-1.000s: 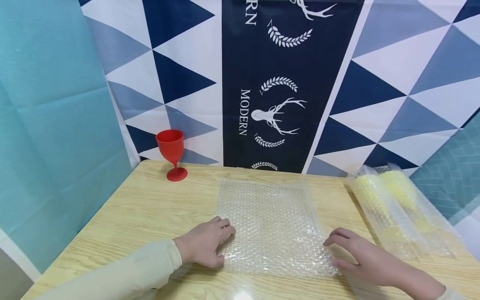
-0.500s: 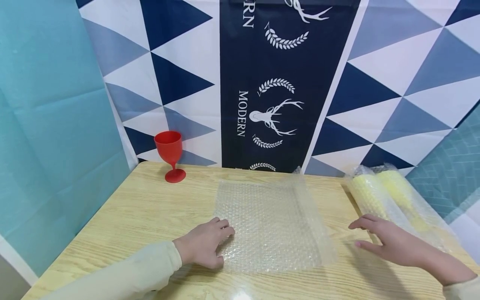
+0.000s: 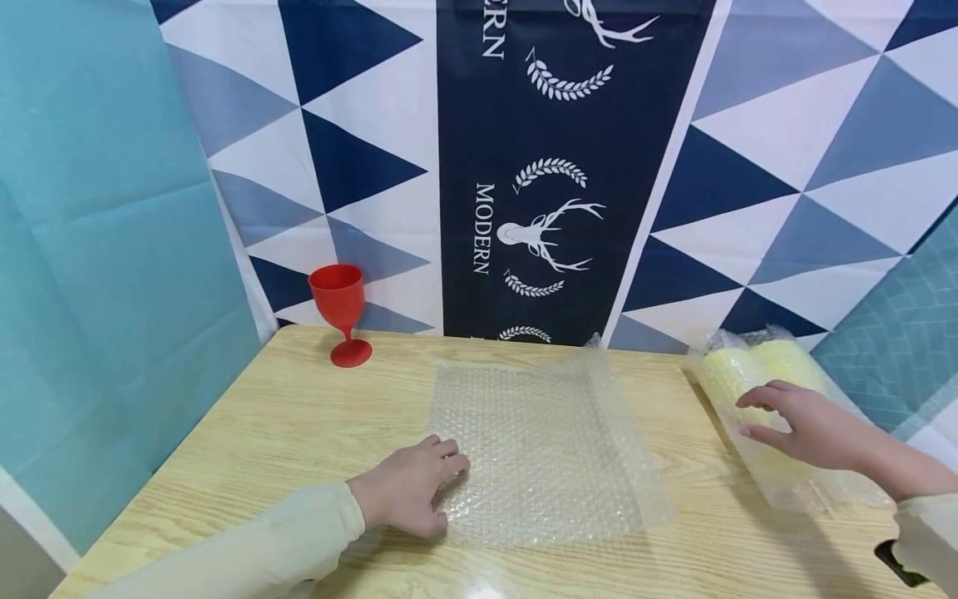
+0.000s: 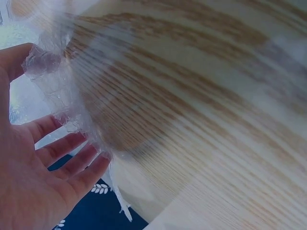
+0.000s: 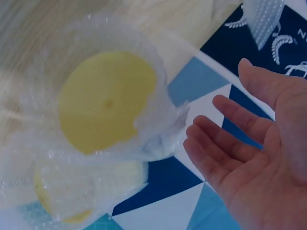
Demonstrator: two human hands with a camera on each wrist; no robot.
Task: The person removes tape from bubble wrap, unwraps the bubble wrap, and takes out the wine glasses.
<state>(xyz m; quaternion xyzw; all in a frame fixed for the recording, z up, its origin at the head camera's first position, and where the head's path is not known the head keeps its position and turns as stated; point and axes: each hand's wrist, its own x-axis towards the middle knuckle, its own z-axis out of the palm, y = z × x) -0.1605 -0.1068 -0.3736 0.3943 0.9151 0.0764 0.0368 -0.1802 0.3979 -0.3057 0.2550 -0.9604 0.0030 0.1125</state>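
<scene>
A flat sheet of bubble wrap (image 3: 550, 453) lies on the wooden table, its far right corner lifted. My left hand (image 3: 410, 489) rests at the sheet's left edge with relaxed fingers; in the left wrist view, its fingers (image 4: 72, 143) lie against the crinkled edge. My right hand (image 3: 816, 428) hovers with loosely bent fingers over two yellow things wrapped in bubble wrap (image 3: 729, 374) on the right, partly covering them. The right wrist view shows a round yellow end (image 5: 108, 100) through one wrapping, apart from the bare palm and fingers (image 5: 225, 158).
A red plastic goblet (image 3: 339, 301) stands upright at the table's back left corner. Patterned cloth (image 3: 539, 108) hangs behind the table, and a turquoise cloth (image 3: 112, 233) borders its left side. The wooden tabletop (image 3: 299, 424) shows bare around the sheet.
My right hand has left the sheet's right edge and moved right and up over the wrapped yellow things. The sheet's far right corner has risen. My left hand stays put.
</scene>
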